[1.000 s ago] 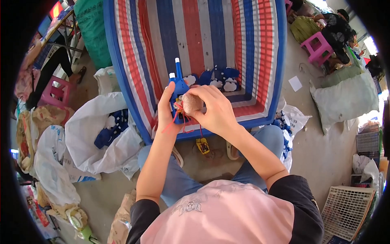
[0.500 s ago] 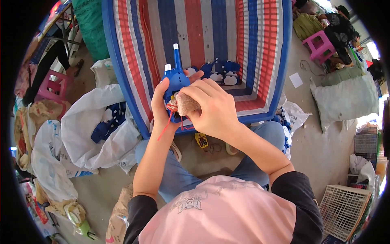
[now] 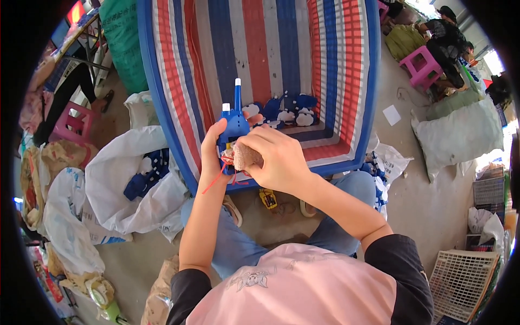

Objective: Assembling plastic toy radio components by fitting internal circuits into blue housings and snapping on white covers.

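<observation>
My left hand [image 3: 212, 145] is closed around a blue plastic part [image 3: 234, 125] with two white-tipped prongs, one long and one short, pointing away from me. My right hand [image 3: 283, 160] pinches a brown, fuzzy pad-like piece [image 3: 247, 156] against the near end of that part. Thin red string or wire [image 3: 215, 182] dangles from between the hands. What the pad covers is hidden. Both hands are over the near edge of a large blue-rimmed bin [image 3: 370, 81] lined with striped cloth. Several blue and white pieces [image 3: 284, 110] lie inside it, beyond my hands.
A white sack [image 3: 111, 179] holding blue pieces [image 3: 153, 169] stands left of the bin. Between my feet is a yellow device [image 3: 267, 199]. Full sacks [image 3: 457, 132] and a pink stool [image 3: 422, 66] are at the right, near a seated person [image 3: 445, 40]. Another person's leg shows left.
The bin and surroundings have shifted slightly in view. My hands keep hold of the blue part and brown pad, sitting a little lower in the picture. The red string hangs differently.
</observation>
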Demonstrator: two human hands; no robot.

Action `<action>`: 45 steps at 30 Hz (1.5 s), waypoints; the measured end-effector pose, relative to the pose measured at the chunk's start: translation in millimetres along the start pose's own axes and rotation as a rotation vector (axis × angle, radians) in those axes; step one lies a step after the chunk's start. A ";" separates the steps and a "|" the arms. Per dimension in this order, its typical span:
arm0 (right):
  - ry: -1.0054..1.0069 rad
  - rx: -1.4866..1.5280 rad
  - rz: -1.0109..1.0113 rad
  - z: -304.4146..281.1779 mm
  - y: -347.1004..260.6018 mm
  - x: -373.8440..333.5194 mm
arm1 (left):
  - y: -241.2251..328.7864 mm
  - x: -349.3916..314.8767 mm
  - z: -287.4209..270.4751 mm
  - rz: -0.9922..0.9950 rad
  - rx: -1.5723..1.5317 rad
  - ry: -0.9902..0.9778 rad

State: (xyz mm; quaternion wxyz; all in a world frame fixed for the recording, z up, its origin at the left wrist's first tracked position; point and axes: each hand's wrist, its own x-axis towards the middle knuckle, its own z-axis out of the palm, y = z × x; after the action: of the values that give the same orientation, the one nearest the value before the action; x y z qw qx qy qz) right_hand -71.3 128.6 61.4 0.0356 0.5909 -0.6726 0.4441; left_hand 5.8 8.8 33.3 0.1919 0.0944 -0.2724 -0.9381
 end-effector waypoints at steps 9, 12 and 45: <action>0.104 0.915 0.655 -17.5 33.7 -25.6 | 9.2 3.0 -7.3 0.135 0.154 -0.203; 0.074 1.389 0.932 -10.8 43.3 -47.5 | 7.1 0.8 -1.8 0.089 0.208 -0.271; 0.161 -0.071 -0.086 -46.1 4.9 -11.6 | 4.2 -5.1 -10.8 -0.022 0.396 -0.128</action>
State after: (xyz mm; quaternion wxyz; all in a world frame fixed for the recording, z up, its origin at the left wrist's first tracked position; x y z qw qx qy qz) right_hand -93.9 166.5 79.9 0.1296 0.5798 -0.6571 0.4640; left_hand 14.8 2.5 27.0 0.1416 0.0733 -0.4621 -0.8724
